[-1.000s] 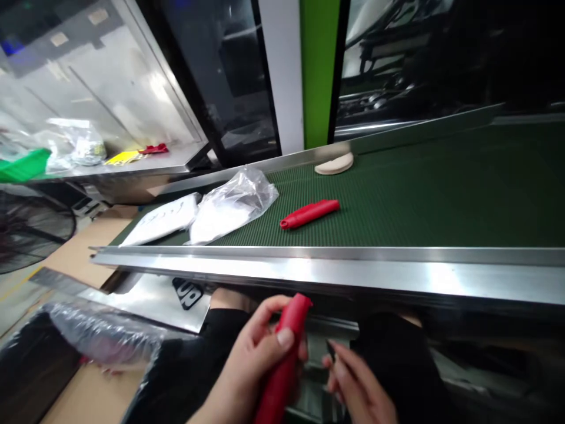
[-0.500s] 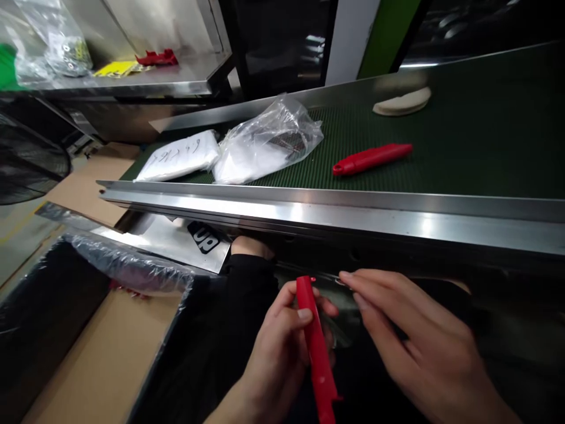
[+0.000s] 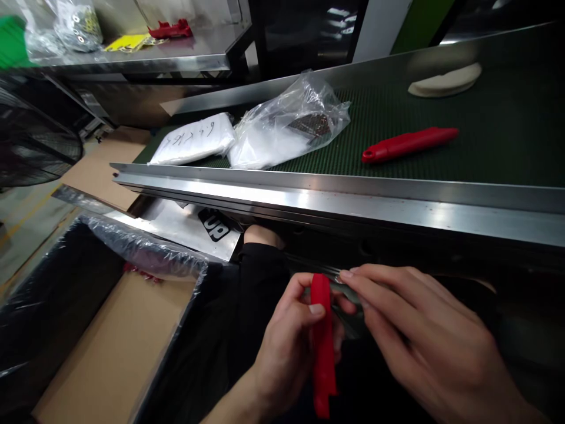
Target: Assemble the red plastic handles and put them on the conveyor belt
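Note:
A long red plastic handle piece (image 3: 323, 341) stands nearly upright in my left hand (image 3: 289, 341), with the thumb pressed on its near face and fingers behind it. Just to its right, my right hand (image 3: 424, 330) is closed in a pinch. A tiny shiny metal piece (image 3: 338, 279) shows at those fingertips, too small to name. The pinch is close to the top of the red piece, apart from it. Beyond the metal rail, a similar red handle (image 3: 408, 145) lies on the green conveyor belt (image 3: 498, 141).
On the belt lie a clear plastic bag (image 3: 286, 126), a white packet (image 3: 192, 140) with handwriting and a pale curved piece (image 3: 445, 80). The metal rail (image 3: 309, 188) runs before me. A lined box (image 3: 119, 330) stands at left, below a shelf (image 3: 176, 63) and beside a fan (image 3: 35, 138).
The view has shifted, so the belt things appear farther right and higher. My left hand has turned the red piece more upright, and its top is nearer my right fingertips.

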### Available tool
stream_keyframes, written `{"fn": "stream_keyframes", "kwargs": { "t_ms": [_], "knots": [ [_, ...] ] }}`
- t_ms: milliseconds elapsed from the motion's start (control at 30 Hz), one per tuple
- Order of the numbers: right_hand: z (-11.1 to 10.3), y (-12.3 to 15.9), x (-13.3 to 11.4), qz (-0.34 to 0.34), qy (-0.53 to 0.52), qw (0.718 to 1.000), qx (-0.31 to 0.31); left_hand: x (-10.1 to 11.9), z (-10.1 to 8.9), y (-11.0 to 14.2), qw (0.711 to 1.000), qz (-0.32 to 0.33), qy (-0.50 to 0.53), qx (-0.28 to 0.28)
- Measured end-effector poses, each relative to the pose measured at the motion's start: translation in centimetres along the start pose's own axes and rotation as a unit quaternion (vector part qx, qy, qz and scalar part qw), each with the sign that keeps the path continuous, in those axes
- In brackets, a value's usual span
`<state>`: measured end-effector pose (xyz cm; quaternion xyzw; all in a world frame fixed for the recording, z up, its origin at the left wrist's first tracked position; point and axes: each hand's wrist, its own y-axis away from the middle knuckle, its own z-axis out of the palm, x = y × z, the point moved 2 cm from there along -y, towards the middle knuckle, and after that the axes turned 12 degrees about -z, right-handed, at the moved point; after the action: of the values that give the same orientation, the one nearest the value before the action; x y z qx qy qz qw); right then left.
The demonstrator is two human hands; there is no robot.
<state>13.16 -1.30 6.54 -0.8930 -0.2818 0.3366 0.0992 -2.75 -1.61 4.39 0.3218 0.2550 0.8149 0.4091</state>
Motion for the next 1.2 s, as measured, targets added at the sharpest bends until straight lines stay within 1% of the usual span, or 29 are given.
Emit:
{"fn": "stream_keyframes", "kwargs": {
  "t_ms": [300, 567, 700, 900, 1100, 1200],
  "knots": [
    [-0.31, -0.03, -0.36, -0.015, 0.027, 1.0, -0.001, 0.0, -0.02, 0.28, 1.0, -0.003, -0.007, 0.001],
    [-0.22, 0.2, -0.2, -0.022, 0.018, 1.0, -0.001, -0.05, 0.45, 0.29, 1.0, -0.01, -0.012, 0.002],
    [-0.2, 0.32, -0.17, -0.024, 0.017, 1.0, -0.008, -0.11, 0.36, 0.3, 1.0, -0.016, -0.005, 0.0],
    [-0.42, 0.32, -0.36, -0.035, 0.007, 0.999, -0.004, -0.16, 0.29, 0.24, 0.999, -0.028, 0.006, 0.014],
    [-0.36, 0.5, -0.51, -0.034, 0.02, 0.999, -0.001, -0.34, 0.39, 0.29, 0.999, -0.031, 0.003, 0.01],
    [-0.28, 0.74, -0.71, -0.043, 0.023, 0.999, -0.003, -0.13, 0.31, 0.34, 0.999, -0.033, 0.009, 0.018]
  ]
}}
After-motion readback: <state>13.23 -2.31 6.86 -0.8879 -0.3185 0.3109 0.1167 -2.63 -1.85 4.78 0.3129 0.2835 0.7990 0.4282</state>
